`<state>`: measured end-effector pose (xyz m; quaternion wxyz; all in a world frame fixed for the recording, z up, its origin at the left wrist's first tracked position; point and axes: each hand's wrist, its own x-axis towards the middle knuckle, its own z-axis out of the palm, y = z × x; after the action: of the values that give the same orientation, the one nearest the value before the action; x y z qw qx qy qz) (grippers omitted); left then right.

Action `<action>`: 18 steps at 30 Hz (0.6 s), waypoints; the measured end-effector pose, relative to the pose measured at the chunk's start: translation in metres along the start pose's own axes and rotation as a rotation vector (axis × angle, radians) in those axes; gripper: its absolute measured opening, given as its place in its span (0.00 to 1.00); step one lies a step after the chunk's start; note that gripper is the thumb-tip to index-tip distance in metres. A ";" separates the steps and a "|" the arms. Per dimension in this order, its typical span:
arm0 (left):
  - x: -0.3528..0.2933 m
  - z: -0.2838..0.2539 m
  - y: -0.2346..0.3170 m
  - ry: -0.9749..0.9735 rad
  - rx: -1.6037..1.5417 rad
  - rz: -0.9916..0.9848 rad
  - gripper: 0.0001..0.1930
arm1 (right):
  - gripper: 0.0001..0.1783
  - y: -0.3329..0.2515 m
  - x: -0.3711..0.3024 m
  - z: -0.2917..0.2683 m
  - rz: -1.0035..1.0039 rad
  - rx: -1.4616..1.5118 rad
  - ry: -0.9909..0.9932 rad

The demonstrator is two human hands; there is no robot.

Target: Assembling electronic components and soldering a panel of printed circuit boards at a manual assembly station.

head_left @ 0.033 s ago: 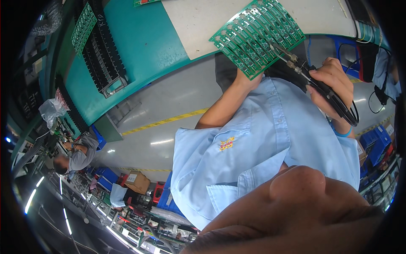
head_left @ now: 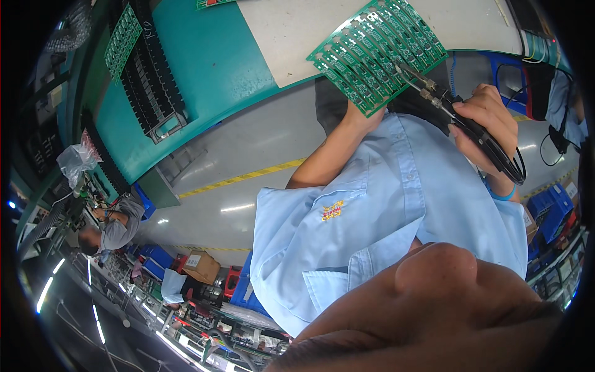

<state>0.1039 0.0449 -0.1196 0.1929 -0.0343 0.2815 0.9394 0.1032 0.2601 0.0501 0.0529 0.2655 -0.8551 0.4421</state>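
A workbench with a teal top (head_left: 217, 56) curves across the upper part of the view. A pale grey mat (head_left: 297, 31) lies flat on it, covering the middle of the surface up to the near edge. To the left of the mat, a black slotted rack (head_left: 155, 80) sits on the teal top, with a green circuit board (head_left: 121, 40) standing in it near its far end. Another green board (head_left: 214, 3) shows at the top edge, just beside the mat. Below the bench lies a grey floor (head_left: 248, 155) marked with a yellow line (head_left: 242, 178).
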 end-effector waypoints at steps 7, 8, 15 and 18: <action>0.000 0.003 0.001 -0.016 -0.010 0.008 0.27 | 0.19 -0.002 0.002 0.001 0.010 0.005 0.002; 0.000 0.003 0.000 -0.018 -0.023 0.007 0.27 | 0.19 -0.002 0.002 0.001 0.011 0.004 0.000; 0.001 0.008 0.002 -0.036 -0.118 -0.050 0.24 | 0.20 -0.002 0.001 -0.001 0.001 -0.002 -0.007; 0.003 0.010 0.002 -0.042 -0.117 -0.041 0.24 | 0.21 -0.003 -0.001 -0.004 -0.012 0.008 0.013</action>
<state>0.1006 0.0495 -0.1108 0.2154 -0.0317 0.2213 0.9506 0.1045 0.2623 0.0545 0.0600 0.2681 -0.8513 0.4469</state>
